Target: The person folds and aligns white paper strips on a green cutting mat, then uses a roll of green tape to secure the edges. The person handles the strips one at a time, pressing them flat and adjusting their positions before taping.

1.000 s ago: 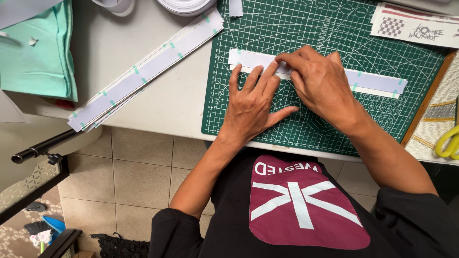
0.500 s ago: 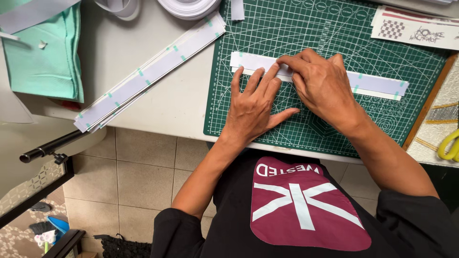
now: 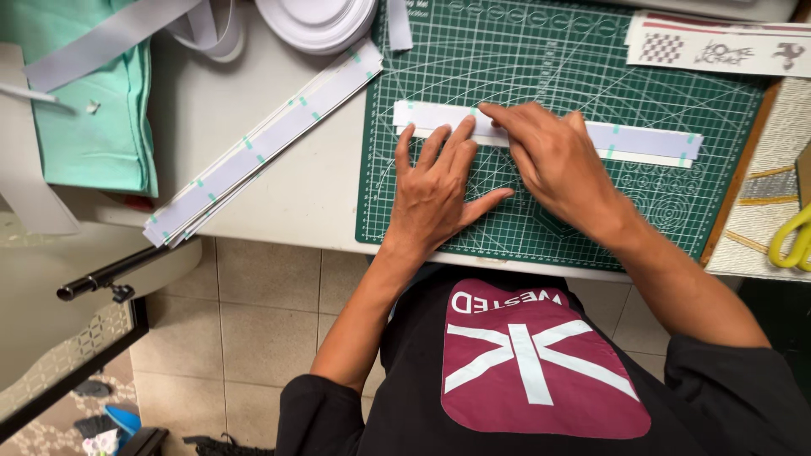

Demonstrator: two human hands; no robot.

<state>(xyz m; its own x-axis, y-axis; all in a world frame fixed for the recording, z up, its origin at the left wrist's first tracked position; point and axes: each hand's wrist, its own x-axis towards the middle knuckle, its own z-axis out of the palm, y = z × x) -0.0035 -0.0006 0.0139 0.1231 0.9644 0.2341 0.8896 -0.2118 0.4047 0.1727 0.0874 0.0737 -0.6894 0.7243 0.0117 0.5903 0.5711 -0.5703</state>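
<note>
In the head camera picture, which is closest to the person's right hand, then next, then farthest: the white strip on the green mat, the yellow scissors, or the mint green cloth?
From the right hand:
1. White strip: under its fingers, on the green mat.
2. Yellow scissors: at the right edge of the table.
3. Mint green cloth: far left, beyond the stack of strips.

The person wears a black sweatshirt (image 3: 405, 405), sleeves pushed up, with a maroon chest patch (image 3: 541, 363) crossed by white bands.
</note>
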